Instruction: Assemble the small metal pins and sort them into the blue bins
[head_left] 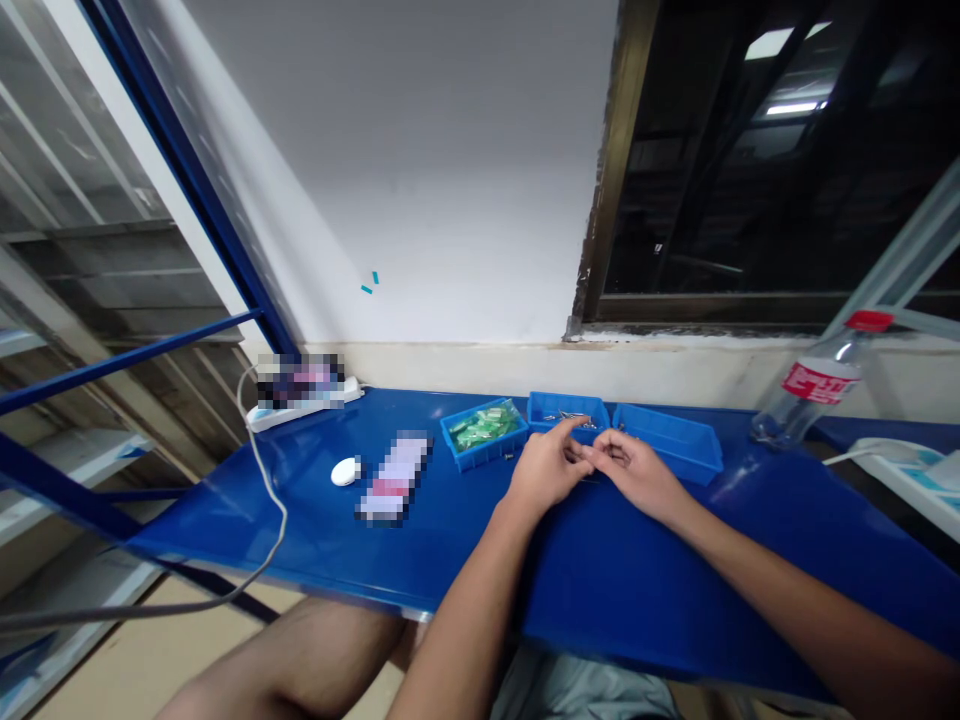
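Observation:
My left hand (549, 466) and my right hand (631, 472) meet above the blue table (600, 570), fingertips pinched together. Whatever lies between their fingers is too small to make out. Just behind my left hand stands a small blue bin (535, 408) with shiny metal pieces (566, 415) in it, partly hidden by my fingers. To its left, green plastic packets (484, 426) fill a second blue bin (469, 462). A third blue bin (679, 448) sits behind my right hand. Beside the packet bin lies a tiny metal piece (509, 457).
On the left are a white rounded object (346, 472), a blurred flat object (395, 478) and a power strip (330, 398), with a cable (281, 530) hanging over the table edge. A red-capped plastic bottle (817, 385) stands right. Behind are a wall and window.

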